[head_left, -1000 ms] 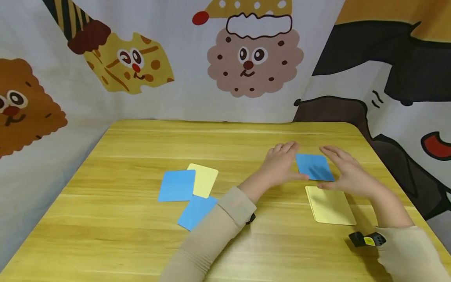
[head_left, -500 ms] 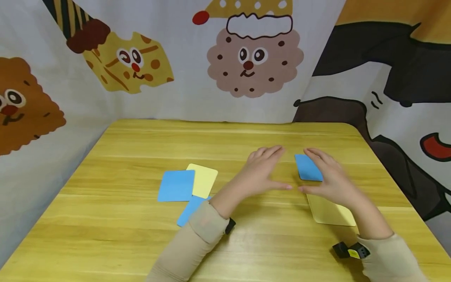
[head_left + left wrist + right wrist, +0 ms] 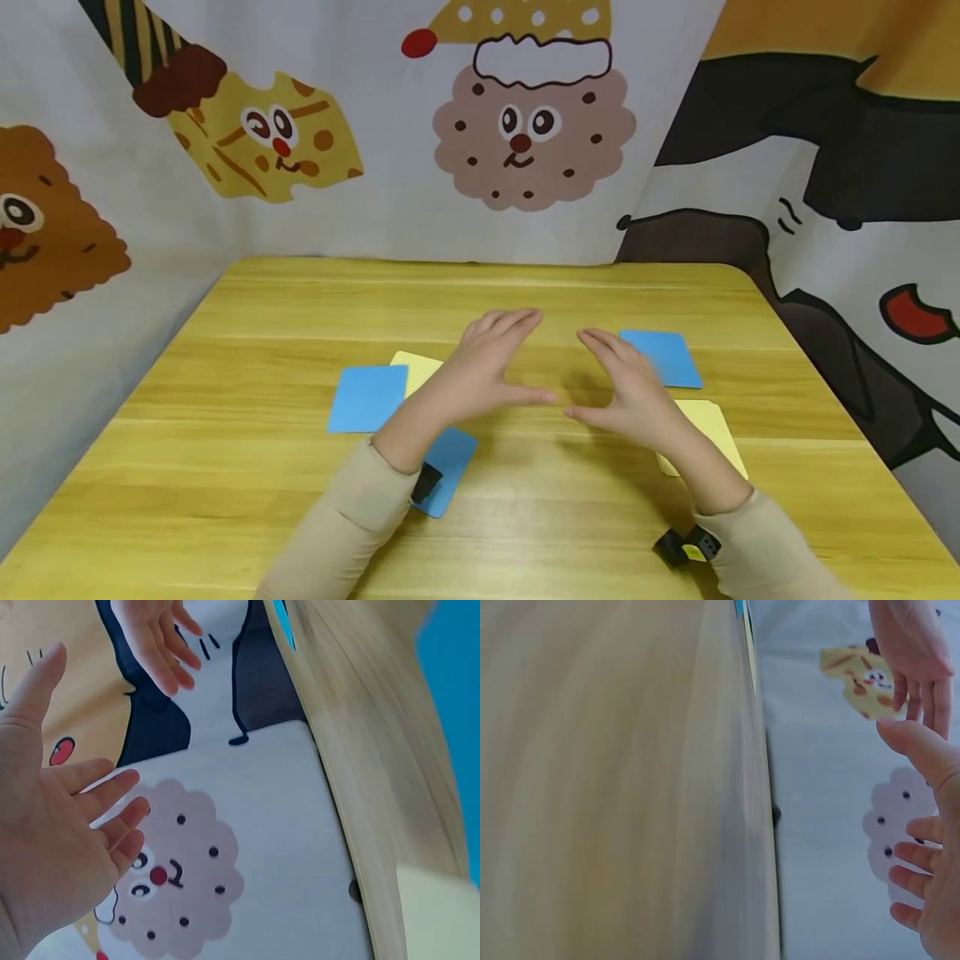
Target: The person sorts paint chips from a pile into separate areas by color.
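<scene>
Since the earlier frame, left hand [image 3: 486, 368] and right hand [image 3: 630, 390] have shifted toward nine o'clock. The left blue card [image 3: 367, 398] lies near the left hand's nine o'clock, partly covering the left yellow card [image 3: 418, 370]; the lower blue card [image 3: 454, 462] sits at that hand's seven. Both hands are spread, thumbs apart. The right blue card [image 3: 666, 358] is at the right hand's two o'clock, the yellow stack [image 3: 711, 427] at its four
</scene>
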{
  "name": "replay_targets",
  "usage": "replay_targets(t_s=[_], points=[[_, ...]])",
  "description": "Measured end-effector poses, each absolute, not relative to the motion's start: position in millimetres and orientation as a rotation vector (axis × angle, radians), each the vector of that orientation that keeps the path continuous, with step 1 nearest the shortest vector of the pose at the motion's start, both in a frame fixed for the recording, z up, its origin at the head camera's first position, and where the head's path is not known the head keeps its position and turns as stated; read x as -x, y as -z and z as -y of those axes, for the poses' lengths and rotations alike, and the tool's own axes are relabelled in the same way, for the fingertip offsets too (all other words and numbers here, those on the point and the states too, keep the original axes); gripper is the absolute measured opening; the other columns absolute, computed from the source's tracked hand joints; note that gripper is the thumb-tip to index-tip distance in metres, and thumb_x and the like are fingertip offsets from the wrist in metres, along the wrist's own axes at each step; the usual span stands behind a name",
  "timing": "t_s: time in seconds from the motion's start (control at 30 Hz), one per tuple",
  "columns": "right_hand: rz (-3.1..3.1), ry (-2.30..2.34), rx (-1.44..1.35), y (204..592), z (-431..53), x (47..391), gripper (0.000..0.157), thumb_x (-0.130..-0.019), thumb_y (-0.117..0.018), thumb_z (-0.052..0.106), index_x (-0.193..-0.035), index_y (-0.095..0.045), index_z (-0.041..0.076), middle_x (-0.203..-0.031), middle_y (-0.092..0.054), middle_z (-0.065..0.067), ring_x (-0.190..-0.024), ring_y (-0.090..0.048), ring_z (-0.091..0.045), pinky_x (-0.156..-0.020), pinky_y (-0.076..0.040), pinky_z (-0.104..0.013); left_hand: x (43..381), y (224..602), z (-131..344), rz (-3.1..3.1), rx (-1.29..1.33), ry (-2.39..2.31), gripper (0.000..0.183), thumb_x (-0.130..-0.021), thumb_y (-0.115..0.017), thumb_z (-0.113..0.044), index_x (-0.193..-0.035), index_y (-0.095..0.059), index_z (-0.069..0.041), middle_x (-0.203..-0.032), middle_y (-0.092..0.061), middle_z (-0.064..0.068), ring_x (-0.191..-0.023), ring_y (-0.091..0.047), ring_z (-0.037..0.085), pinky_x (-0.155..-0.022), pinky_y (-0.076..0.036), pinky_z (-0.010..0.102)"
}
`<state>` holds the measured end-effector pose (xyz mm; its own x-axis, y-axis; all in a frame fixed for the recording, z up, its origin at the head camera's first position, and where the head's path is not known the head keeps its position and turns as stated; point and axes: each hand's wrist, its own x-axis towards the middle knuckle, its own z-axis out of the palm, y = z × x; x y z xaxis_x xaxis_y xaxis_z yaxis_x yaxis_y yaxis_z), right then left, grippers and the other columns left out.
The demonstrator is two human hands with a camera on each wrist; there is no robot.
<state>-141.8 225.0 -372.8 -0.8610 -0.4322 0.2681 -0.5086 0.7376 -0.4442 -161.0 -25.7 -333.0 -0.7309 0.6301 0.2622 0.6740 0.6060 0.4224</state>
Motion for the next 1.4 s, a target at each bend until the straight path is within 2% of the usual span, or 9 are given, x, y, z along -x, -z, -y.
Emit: replay_targets(t_s=[0.23, 0.57, 0.8, 1.03, 1.17, 1.4], points=[[2.797, -0.828, -0.798, 373, -192, 136, 0.100, -0.071, -0.083, 0.043, -0.149, -0.032, 0.007, -0.149, -0.033, -0.010, -0.135, -0.029, -0.033, -0.103, -0.022, -0.062, 158, 330, 56, 2.718, 1.067, 0.898, 0.097, -0.076, -0.075, -0.054, -0.150, -0.031, -0.009, -0.151, -0.032, 0.001, -0.134, -0.028, 0.020, -0.109, -0.017, 0.049], [2.815, -0.850, -0.856, 374, -149, 134, 0.099, -0.072, -0.081, 0.048, -0.149, -0.032, 0.010, -0.151, -0.032, -0.006, -0.136, -0.029, -0.028, -0.107, -0.020, -0.057, 155, 331, 99, 2.734, 1.007, 0.872, 0.098, -0.076, -0.075, -0.055, -0.150, -0.031, -0.008, -0.151, -0.034, 0.003, -0.134, -0.029, 0.025, -0.108, -0.018, 0.053], [2.788, -0.895, -0.886, 377, -123, 132, 0.099, -0.071, -0.081, 0.048, -0.148, -0.034, 0.007, -0.150, -0.034, -0.009, -0.136, -0.031, -0.029, -0.107, -0.021, -0.057, 152, 342, 136, 2.796, 0.893, 0.908, 0.098, -0.074, -0.080, -0.047, -0.150, -0.031, -0.007, -0.150, -0.034, 0.007, -0.135, -0.026, 0.030, -0.105, -0.024, 0.056], [2.821, -0.969, -0.891, 381, -101, 132, 0.099, -0.072, -0.080, 0.048, -0.149, -0.032, 0.009, -0.151, -0.032, -0.008, -0.137, -0.028, -0.027, -0.107, -0.019, -0.057, 150, 347, 169, 2.868, 0.759, 0.938, 0.098, -0.075, -0.078, -0.051, -0.150, -0.031, -0.009, -0.151, -0.032, 0.007, -0.137, -0.021, 0.032, -0.101, -0.027, 0.062], [2.846, -0.939, -0.926, 383, -87, 134, 0.100, -0.073, -0.078, 0.052, -0.151, -0.030, 0.011, -0.152, -0.030, -0.006, -0.138, -0.027, -0.025, -0.108, -0.020, -0.054, 148, 351, 181, 2.874, 0.797, 0.896, 0.099, -0.075, -0.077, -0.053, -0.149, -0.032, -0.005, -0.151, -0.033, 0.011, -0.135, -0.024, 0.035, -0.101, -0.024, 0.063], [2.828, -0.885, -1.020, 387, -61, 142, 0.100, -0.073, -0.077, 0.054, -0.149, -0.032, 0.007, -0.149, -0.033, -0.010, -0.136, -0.030, -0.027, -0.107, -0.024, -0.054, 143, 369, 206, 2.902, 0.834, 0.823, 0.100, -0.073, -0.081, -0.047, -0.146, -0.034, 0.003, -0.148, -0.034, 0.019, -0.133, -0.027, 0.040, -0.102, -0.021, 0.064]])
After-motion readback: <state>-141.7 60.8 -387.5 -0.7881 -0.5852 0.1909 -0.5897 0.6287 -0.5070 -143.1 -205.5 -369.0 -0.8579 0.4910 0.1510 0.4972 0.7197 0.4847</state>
